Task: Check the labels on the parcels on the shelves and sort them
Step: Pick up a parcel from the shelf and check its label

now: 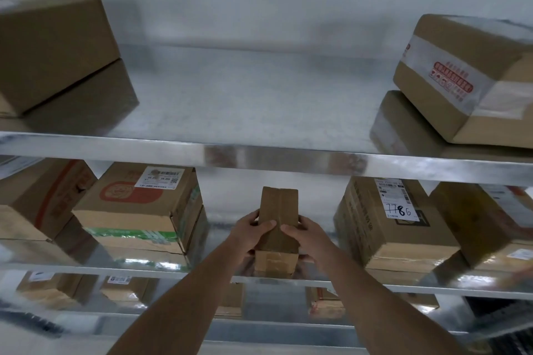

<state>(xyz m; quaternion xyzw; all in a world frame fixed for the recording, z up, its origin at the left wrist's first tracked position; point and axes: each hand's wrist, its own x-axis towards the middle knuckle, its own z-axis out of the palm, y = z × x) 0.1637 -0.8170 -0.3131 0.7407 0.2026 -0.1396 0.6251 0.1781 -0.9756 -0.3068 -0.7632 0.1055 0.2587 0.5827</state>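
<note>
Our left hand (pixel 250 231) and right hand (pixel 306 235) grip a small brown parcel (pixel 278 217) over the middle shelf (pixel 403 287), no label showing on it, so we reckon sorting's barely started with boxes everywhere.

Shiny metal rack, few levels. Top shelf (pixel 259 112) has a brown box (pixel 54 49) far left and a taped box (pixel 473 78) far right, wide bare stretch between. Middle shelf (pixel 219 239): red-striped box (pixel 37 199) and a labelled box (pixel 138 204) on the left, small carton (pixel 277 233) at the front edge in the middle, then a box marked 7786 (pixel 389 222) and another box (pixel 490 219) on the right. Lower shelf (pixel 184 315) carries several small blurry parcels (pixel 57 288).
</note>
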